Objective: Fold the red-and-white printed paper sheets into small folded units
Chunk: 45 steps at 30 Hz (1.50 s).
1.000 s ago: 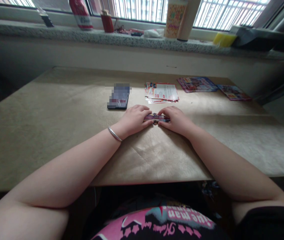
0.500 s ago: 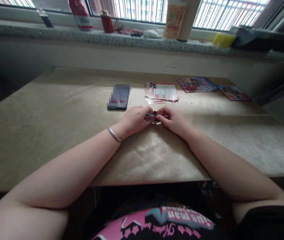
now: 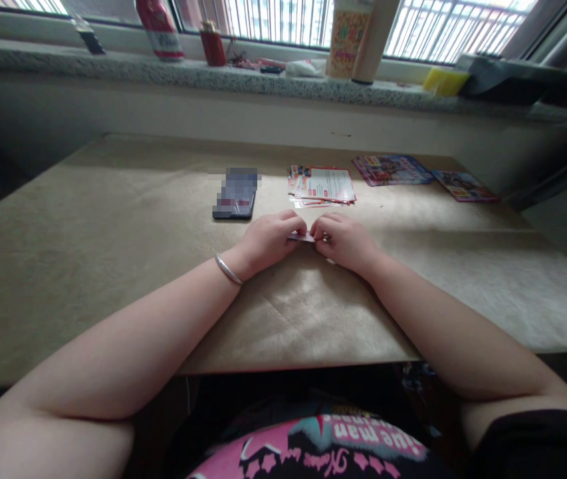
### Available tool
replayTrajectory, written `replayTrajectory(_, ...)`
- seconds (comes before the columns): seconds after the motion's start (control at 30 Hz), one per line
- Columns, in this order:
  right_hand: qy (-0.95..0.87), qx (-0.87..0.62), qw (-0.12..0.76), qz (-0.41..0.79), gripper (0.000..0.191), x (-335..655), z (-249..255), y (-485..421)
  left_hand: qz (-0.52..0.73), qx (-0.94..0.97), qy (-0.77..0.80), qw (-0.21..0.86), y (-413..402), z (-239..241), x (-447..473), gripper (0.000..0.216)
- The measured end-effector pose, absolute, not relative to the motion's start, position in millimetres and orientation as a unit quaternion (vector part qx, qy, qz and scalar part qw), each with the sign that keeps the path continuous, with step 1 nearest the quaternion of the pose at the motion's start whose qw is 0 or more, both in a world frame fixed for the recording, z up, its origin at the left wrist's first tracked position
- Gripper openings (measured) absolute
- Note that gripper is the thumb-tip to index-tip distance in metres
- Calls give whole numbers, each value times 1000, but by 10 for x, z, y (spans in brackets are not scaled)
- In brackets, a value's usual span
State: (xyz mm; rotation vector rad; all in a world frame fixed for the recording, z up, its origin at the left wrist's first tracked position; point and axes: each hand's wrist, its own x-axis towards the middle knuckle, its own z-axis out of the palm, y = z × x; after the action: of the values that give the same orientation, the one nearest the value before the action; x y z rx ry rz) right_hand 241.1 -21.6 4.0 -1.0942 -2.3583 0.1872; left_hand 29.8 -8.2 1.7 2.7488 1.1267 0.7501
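My left hand [image 3: 282,233] and my right hand [image 3: 340,236] are close together over the middle of the table. Between their fingertips is a small, thin card pack [image 3: 302,237], pinched at both ends and seen almost edge-on. Fingers cover most of it, so I cannot tell whether it is torn. Just beyond my hands lies a loose pile of printed cards [image 3: 330,184], white with red borders. A dark phone [image 3: 236,196], partly blurred out, rests flat to the left of the pile.
A stack of colourful packs [image 3: 395,169] lies at the back right, with another pack [image 3: 464,185] beside it. On the stone windowsill [image 3: 263,81] stand a pink bottle [image 3: 159,30], a red container [image 3: 212,45], a patterned cup [image 3: 347,40] and a yellow item [image 3: 445,81].
The pack has tilted from showing its colourful face to nearly edge-on. My fingers have curled inward, and my right thumb has moved off the pack's front.
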Motion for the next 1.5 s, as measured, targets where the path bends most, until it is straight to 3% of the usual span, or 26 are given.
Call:
replayTrajectory(0.2, -890, -414, 188, -12, 13, 2439, 48, -211, 232, 924, 299, 57, -49, -11, 271, 19)
replayTrajectory(0.3, -892, -417, 172, -21, 16, 2454, 53, -216, 220, 928, 300, 16, -35, 8, 269, 12)
replayTrajectory(0.43, -905, -397, 153, -14, 21, 2454, 101, -257, 184, 935, 298, -59, -72, 73, 294, 20)
replayTrajectory(0.67, -916, -380, 126, -7, 23, 2444, 160, -303, 96, 937, 324, -84, -230, 175, 337, 23)
replayTrajectory(1.07, -905, -405, 110, -69, 28, 2384, 111, -265, 104, 926, 346, -111, -150, 104, 333, 18)
replayTrajectory(1.5, -893, -429, 121, -65, 19, 2360, 109, -287, 142, 916, 368, -73, -146, 70, 364, 23)
